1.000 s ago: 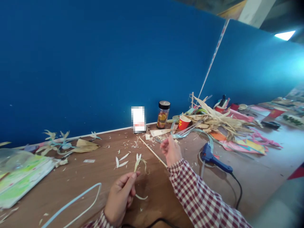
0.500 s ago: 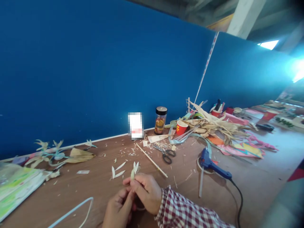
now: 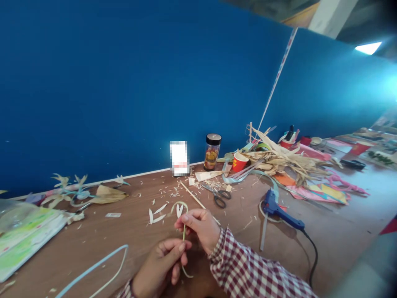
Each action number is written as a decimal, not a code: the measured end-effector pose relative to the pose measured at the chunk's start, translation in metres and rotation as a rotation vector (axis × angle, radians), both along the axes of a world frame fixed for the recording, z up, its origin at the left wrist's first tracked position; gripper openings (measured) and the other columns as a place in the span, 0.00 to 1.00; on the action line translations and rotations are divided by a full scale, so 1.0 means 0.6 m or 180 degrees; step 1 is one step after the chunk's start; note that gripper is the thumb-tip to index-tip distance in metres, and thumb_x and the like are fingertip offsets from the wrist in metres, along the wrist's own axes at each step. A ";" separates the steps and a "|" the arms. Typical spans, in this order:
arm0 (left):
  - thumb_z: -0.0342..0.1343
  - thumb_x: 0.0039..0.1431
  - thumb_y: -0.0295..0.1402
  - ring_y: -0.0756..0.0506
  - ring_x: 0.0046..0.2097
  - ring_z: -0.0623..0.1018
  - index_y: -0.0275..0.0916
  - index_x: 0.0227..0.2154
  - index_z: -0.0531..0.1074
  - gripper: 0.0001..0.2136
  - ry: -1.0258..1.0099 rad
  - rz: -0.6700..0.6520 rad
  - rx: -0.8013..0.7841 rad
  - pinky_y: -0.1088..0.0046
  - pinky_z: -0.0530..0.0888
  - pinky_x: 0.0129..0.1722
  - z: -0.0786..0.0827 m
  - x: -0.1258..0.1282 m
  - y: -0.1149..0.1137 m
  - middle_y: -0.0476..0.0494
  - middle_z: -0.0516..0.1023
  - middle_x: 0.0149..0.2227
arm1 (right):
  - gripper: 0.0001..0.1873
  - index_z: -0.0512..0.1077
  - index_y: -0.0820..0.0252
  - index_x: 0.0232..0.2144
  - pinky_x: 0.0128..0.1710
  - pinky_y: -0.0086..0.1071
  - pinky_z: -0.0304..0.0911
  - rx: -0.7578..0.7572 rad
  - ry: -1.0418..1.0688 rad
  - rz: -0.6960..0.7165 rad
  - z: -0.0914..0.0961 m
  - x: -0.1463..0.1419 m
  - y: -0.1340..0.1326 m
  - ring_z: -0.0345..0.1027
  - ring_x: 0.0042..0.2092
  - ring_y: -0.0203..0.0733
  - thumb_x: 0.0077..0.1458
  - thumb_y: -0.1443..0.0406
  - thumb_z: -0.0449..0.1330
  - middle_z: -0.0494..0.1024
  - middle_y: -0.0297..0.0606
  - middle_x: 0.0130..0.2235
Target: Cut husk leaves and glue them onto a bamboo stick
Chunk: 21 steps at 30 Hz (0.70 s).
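Observation:
A thin pale green strip (image 3: 184, 233), its material unclear, runs between my two hands. My right hand (image 3: 203, 228) pinches it near the upper part, where the strip curls over in a loop. Lower down, my left hand (image 3: 167, 260) holds it between thumb and fingers, and a curved tail hangs beneath. Just beyond the hands, several white petal-shaped pieces (image 3: 159, 220) lie on the brown table (image 3: 136, 231). A slim pale stick (image 3: 194, 195) lies behind my right hand, partly covered by it. Dark-handled scissors (image 3: 221, 198) rest among small trimmings.
A blue glue gun (image 3: 281, 213) with a cord lies at right. Behind are a lidded jar (image 3: 212, 152), a red paper cup (image 3: 239, 162) and a heap of dry husks (image 3: 279, 159). Husk flowers (image 3: 80, 188), a green-and-white packet (image 3: 29, 236) and a light-blue bent strip (image 3: 96, 267) are at left.
My hands have moved apart, the right one up and to the right. More of the pale green strip now shows between them, with its loop and lower tail visible.

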<state>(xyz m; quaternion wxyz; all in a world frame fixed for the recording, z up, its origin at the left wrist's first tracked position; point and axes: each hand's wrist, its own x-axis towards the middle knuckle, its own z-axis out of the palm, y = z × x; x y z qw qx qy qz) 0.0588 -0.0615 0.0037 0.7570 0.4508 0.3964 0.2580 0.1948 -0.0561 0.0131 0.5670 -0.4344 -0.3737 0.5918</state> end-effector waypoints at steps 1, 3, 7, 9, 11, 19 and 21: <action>0.58 0.45 0.43 0.60 0.13 0.59 0.33 0.24 0.73 0.15 0.0024 -0.0032 0.0017 0.82 0.51 0.14 0.000 -0.001 -0.001 0.48 0.73 0.20 | 0.12 0.74 0.64 0.21 0.23 0.23 0.55 -0.0033 0.0050 -0.0014 -0.002 0.001 0.001 0.64 0.25 0.31 0.44 0.58 0.62 0.76 0.36 0.25; 0.58 0.46 0.43 0.60 0.12 0.59 0.32 0.25 0.74 0.15 0.0066 -0.0083 0.0098 0.82 0.50 0.14 0.001 -0.001 -0.002 0.44 0.76 0.23 | 0.12 0.73 0.63 0.20 0.23 0.23 0.55 -0.0041 0.0088 -0.0035 -0.005 0.003 0.001 0.64 0.24 0.31 0.41 0.59 0.63 0.76 0.35 0.24; 0.59 0.44 0.42 0.60 0.11 0.56 0.32 0.20 0.72 0.15 0.0077 -0.0023 0.0157 0.82 0.47 0.14 -0.005 -0.002 -0.005 0.51 0.68 0.10 | 0.12 0.69 0.63 0.16 0.22 0.23 0.53 -0.0012 0.0065 -0.0035 -0.008 0.004 0.001 0.60 0.21 0.28 0.40 0.60 0.64 0.75 0.33 0.21; 0.62 0.40 0.41 0.58 0.10 0.57 0.34 0.17 0.68 0.15 0.0052 0.0104 0.0097 0.82 0.48 0.14 -0.011 -0.002 -0.006 0.56 0.63 0.06 | 0.14 0.66 0.63 0.15 0.19 0.22 0.50 -0.0006 0.0037 -0.0051 -0.010 0.004 0.001 0.57 0.19 0.27 0.39 0.61 0.65 0.74 0.32 0.20; 0.64 0.37 0.40 0.57 0.11 0.60 0.36 0.16 0.65 0.15 0.0006 0.0214 0.0048 0.83 0.51 0.13 -0.016 -0.001 -0.006 0.57 0.62 0.06 | 0.14 0.65 0.63 0.15 0.17 0.22 0.47 0.0019 -0.0006 -0.0076 -0.011 0.004 0.001 0.54 0.18 0.26 0.38 0.61 0.65 0.73 0.31 0.19; 0.65 0.36 0.36 0.55 0.14 0.67 0.37 0.24 0.65 0.15 -0.0228 0.0238 -0.0095 0.81 0.64 0.15 -0.005 0.004 -0.009 0.54 0.71 0.14 | 0.18 0.60 0.61 0.15 0.15 0.22 0.46 0.0184 -0.0109 -0.0254 -0.012 0.008 0.004 0.50 0.17 0.25 0.34 0.60 0.67 0.67 0.26 0.18; 0.61 0.42 0.42 0.54 0.13 0.67 0.37 0.30 0.67 0.16 -0.0221 0.0169 -0.0124 0.81 0.64 0.14 0.000 0.004 -0.009 0.54 0.71 0.15 | 0.18 0.60 0.60 0.15 0.16 0.23 0.50 0.0165 -0.0078 -0.0276 -0.014 0.009 0.004 0.52 0.17 0.26 0.35 0.60 0.66 0.66 0.25 0.18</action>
